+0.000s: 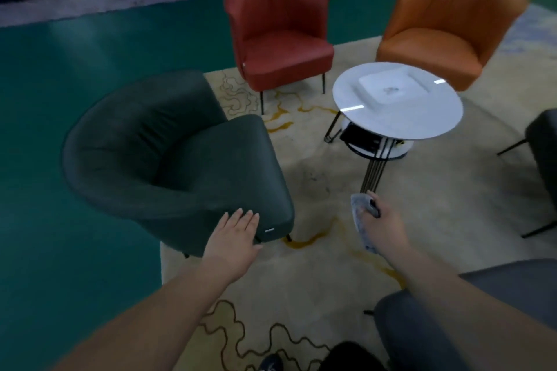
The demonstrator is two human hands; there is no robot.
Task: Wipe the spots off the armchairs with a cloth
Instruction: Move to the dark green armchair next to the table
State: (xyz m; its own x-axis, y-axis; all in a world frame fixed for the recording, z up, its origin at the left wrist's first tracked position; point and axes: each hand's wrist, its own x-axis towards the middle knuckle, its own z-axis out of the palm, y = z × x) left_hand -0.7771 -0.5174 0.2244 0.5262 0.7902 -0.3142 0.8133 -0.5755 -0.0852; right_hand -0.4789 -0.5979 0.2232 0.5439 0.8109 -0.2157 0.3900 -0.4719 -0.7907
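A dark green armchair (168, 153) stands at the left on the rug. My left hand (233, 238) lies flat and open against its near front corner. My right hand (384, 226) hangs over the rug to the right of that chair, shut on a grey cloth (361, 220) that droops below the fist; a small dark object shows between the fingers. A red armchair (280, 36) and an orange armchair (443, 30) stand at the back. I see no spots on any chair in this dim, blurred view.
A round white side table (398, 120) carrying a white square tray (391, 86) stands between the chairs. A grey armchair (470, 316) is at the lower right, and another dark chair (544, 153) at the right edge. A beige patterned rug (316, 178) lies on the green floor (45, 220).
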